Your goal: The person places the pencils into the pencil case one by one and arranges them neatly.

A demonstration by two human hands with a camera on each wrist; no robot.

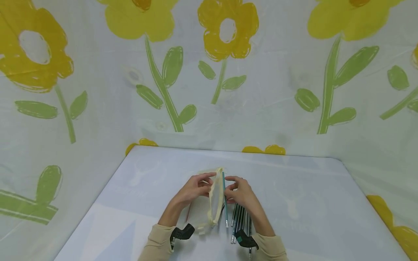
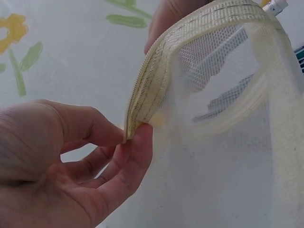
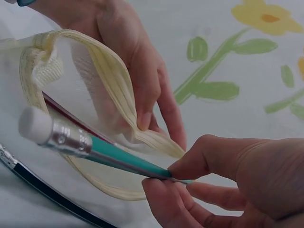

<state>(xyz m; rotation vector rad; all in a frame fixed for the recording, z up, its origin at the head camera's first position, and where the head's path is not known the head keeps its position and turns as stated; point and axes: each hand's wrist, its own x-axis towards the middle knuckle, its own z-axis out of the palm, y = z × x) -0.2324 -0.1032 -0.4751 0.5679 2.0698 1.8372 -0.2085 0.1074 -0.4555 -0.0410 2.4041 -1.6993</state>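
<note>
A cream mesh pouch (image 1: 200,210) with a zippered opening stands partly upright between the hands. Its zipper edge (image 2: 147,90) is pinched between thumb and fingers of my left hand (image 1: 194,189), so the mouth gapes. My right hand (image 1: 241,192) pinches a teal pencil (image 3: 128,159) between thumb and fingertips, close beside that mouth. The pencil's white eraser (image 3: 35,126) points back toward my body. Through the opening a dark red pencil (image 3: 80,121) shows, lying inside the pouch.
Several dark pencils (image 1: 240,221) with metal ferrules lie in a loose bunch under the right wrist. The white table (image 1: 303,210) stretches out on both sides. Behind it hangs a flower-printed curtain (image 1: 261,94).
</note>
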